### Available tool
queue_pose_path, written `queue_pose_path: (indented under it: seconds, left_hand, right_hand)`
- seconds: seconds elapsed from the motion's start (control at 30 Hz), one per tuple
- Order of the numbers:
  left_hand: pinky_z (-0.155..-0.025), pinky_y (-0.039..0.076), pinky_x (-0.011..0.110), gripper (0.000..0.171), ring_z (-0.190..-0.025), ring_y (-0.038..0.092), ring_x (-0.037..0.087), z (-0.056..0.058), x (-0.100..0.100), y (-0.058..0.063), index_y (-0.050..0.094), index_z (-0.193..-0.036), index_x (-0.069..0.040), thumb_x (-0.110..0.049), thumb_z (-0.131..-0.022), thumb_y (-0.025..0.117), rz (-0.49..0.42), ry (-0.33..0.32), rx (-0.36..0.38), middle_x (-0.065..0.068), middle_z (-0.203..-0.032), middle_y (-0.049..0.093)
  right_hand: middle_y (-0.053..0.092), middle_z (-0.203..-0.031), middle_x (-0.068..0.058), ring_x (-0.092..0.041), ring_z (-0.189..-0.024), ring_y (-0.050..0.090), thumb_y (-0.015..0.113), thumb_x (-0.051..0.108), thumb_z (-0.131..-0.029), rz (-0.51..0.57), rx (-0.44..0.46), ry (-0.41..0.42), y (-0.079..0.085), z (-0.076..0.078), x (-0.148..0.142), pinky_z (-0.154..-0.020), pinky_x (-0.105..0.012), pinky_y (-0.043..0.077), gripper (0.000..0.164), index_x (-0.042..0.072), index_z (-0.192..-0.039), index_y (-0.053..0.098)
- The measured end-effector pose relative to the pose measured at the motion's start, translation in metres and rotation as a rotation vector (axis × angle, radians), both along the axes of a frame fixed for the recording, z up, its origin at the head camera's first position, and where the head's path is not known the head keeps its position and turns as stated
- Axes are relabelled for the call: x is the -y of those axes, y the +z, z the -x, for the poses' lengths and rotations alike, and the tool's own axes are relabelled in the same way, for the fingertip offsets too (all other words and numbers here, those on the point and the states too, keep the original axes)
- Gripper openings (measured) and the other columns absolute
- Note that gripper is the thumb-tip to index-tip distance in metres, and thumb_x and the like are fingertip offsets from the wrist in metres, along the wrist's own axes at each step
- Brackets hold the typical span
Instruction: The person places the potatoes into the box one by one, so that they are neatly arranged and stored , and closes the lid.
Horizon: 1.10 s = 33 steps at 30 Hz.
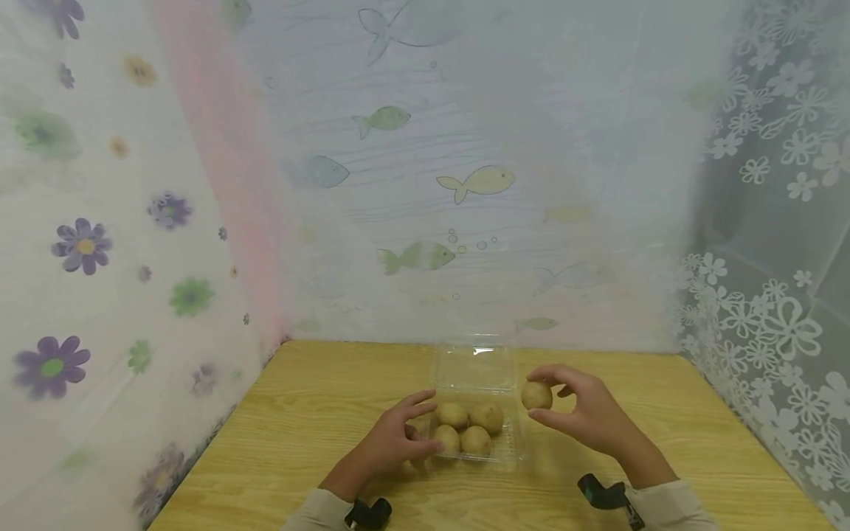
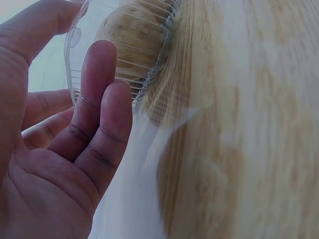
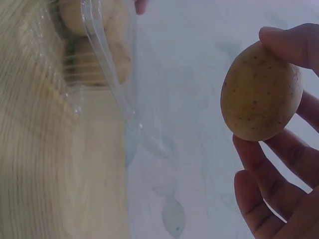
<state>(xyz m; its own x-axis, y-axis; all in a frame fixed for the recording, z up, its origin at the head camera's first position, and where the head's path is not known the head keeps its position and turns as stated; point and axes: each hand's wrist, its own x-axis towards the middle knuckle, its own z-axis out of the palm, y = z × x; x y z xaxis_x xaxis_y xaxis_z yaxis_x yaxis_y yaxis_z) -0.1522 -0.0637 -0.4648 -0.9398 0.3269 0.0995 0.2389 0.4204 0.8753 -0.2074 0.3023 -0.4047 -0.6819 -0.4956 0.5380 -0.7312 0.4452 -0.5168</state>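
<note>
A clear plastic clamshell box (image 1: 508,442) lies on the table with its lid (image 1: 474,366) raised at the back. Several potatoes (image 1: 487,418) sit inside, towards the left. My left hand (image 1: 397,436) holds the box by its left side, thumb at the front corner and fingers further back. In the left wrist view, two curled fingers (image 2: 115,119) lie by the ribbed wall, with a potato (image 2: 133,37) showing through the plastic. To the right of the box, my right hand (image 1: 587,413) pinches another potato (image 1: 536,396) between thumb and fingertips, above the table.
The wood-grain table (image 1: 319,413) is bounded by a fish-print curtain (image 1: 412,184) at the back, a flower-print curtain (image 1: 126,295) on the left and a sheet with white flowers (image 1: 764,324) on the right. Black wrist devices (image 1: 600,493) are worn at both cuffs.
</note>
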Motion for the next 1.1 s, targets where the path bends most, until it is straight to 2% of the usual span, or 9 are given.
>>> queue_pose_path:
  seconds: [0.17,0.4,0.67,0.83,1.1]
  left_hand:
    - [-0.063,0.058,0.028,0.082,-0.075,0.072,0.016,-0.001,0.0,0.001,0.04,-0.161,-0.02,-0.028,-0.091,0.083,-0.008,0.0,0.007,0.008,-0.165,0.037]
    - [-0.064,0.059,0.028,0.08,-0.075,0.072,0.015,-0.001,0.0,0.001,0.042,-0.159,-0.014,-0.029,-0.092,0.082,0.01,-0.003,-0.002,0.003,-0.167,0.034]
    - [-0.063,0.058,0.027,0.079,-0.07,0.071,0.014,0.0,-0.002,0.001,0.045,-0.157,-0.01,-0.03,-0.091,0.083,0.017,0.001,-0.006,0.003,-0.167,0.035]
    - [-0.065,0.059,0.028,0.081,-0.072,0.072,0.016,-0.001,-0.003,0.002,0.043,-0.158,-0.012,-0.03,-0.09,0.084,0.01,0.006,0.004,0.004,-0.167,0.035]
    - [-0.066,0.059,0.027,0.082,-0.073,0.072,0.015,-0.001,-0.005,0.002,0.044,-0.158,-0.011,-0.03,-0.089,0.085,0.017,0.016,-0.008,0.004,-0.166,0.036]
  right_hand:
    - [0.07,-0.117,0.016,-0.005,-0.099,0.065,0.089,0.036,-0.084,-0.003,0.015,0.018,-0.003,0.0,0.005,-0.081,-0.032,0.058,0.046,0.031,-0.124,0.067]
    - [0.069,-0.115,0.018,-0.005,-0.103,0.067,0.091,0.029,-0.081,-0.001,0.045,0.047,-0.009,-0.001,0.014,-0.088,-0.036,0.06,0.044,0.027,-0.119,0.069]
    - [0.072,-0.117,0.008,-0.008,-0.104,0.068,0.091,0.027,-0.081,-0.008,0.098,0.097,-0.019,-0.002,0.022,-0.089,-0.04,0.06,0.044,0.019,-0.119,0.07]
    - [0.072,-0.122,0.002,-0.01,-0.105,0.068,0.091,0.023,-0.081,-0.009,0.108,0.124,-0.025,-0.002,0.027,-0.09,-0.042,0.06,0.044,0.02,-0.12,0.069]
    - [0.072,-0.119,0.007,-0.007,-0.103,0.067,0.091,0.028,-0.081,-0.057,0.112,0.15,-0.031,-0.002,0.032,-0.091,-0.047,0.059,0.046,0.015,-0.121,0.072]
